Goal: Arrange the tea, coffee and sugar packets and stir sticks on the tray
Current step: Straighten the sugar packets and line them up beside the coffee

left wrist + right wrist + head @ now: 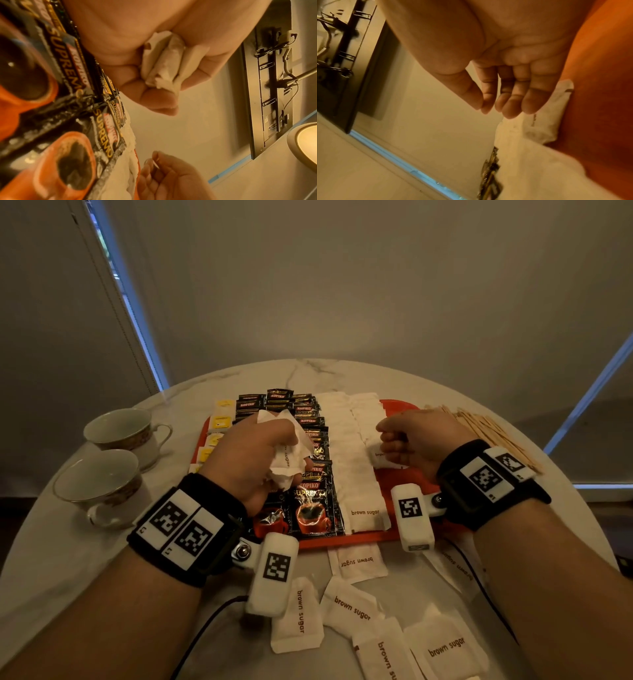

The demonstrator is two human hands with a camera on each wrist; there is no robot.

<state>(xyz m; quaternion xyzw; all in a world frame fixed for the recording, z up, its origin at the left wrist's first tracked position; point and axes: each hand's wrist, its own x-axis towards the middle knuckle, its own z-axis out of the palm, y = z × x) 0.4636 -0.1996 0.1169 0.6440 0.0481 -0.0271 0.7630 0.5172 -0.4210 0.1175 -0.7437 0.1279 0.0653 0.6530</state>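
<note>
A red tray (404, 475) holds a column of yellow tea packets (221, 422), rows of black coffee packets (313, 508) and two columns of white brown-sugar packets (364, 513). My left hand (260, 453) hovers over the coffee rows and grips a crumpled bunch of sugar packets (291, 460), also seen in its curled fingers (163, 67). My right hand (400, 440) hangs just above the right sugar column, its fingers relaxed (505, 101) and holding nothing. A sugar packet (544, 121) lies on the tray right under its fingertips.
Several loose sugar packets (352, 606) lie on the marble table in front of the tray. A heap of wooden stir sticks (489, 429) lies right of the tray. Two empty teacups (120, 429) (99, 481) stand at the left. The tray's right strip (599, 94) is bare.
</note>
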